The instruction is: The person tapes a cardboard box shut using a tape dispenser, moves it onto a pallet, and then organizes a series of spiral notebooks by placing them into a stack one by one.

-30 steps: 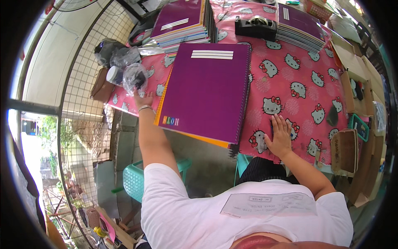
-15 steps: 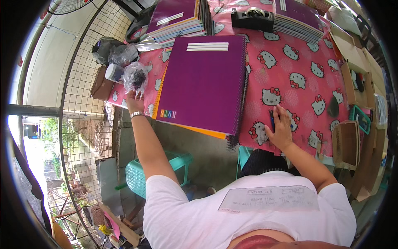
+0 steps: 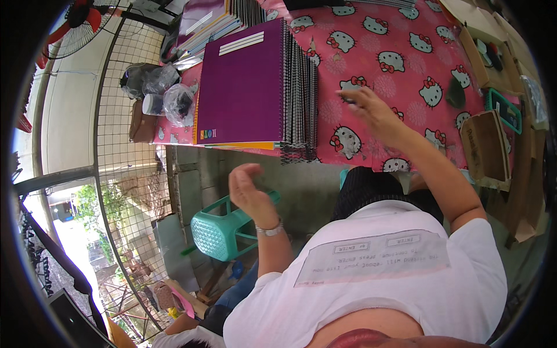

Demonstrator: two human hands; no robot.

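Observation:
A thick stack of spiral-bound notebooks with a purple top cover [image 3: 241, 87] stands at the table's near left edge, coils facing right. My left hand [image 3: 250, 194] is in the air in front of the stack, apart from it. Its slightly blurred fingers are loosely bent, with nothing visible in them. To the right of the coils, my right hand [image 3: 374, 113] hovers over the pink cartoon-print tablecloth [image 3: 380, 148]. Something small, dark and pen-like [image 3: 348, 100] shows at its fingertips, though blur hides its exact kind.
More notebooks [image 3: 203, 20] stand behind. Clear plastic bags [image 3: 178, 104] and a white jar [image 3: 152, 104] sit at the left edge. Open cardboard boxes [image 3: 486, 145] and a green basket [image 3: 503, 110] line the right. Below are a green stool [image 3: 217, 235] and another person's jeans-clad leg [image 3: 243, 290].
My left hand has drawn back from the plastic bag toward me. My right hand has lifted off the cloth. The view has shifted, and the notebook stack now shows its coiled side.

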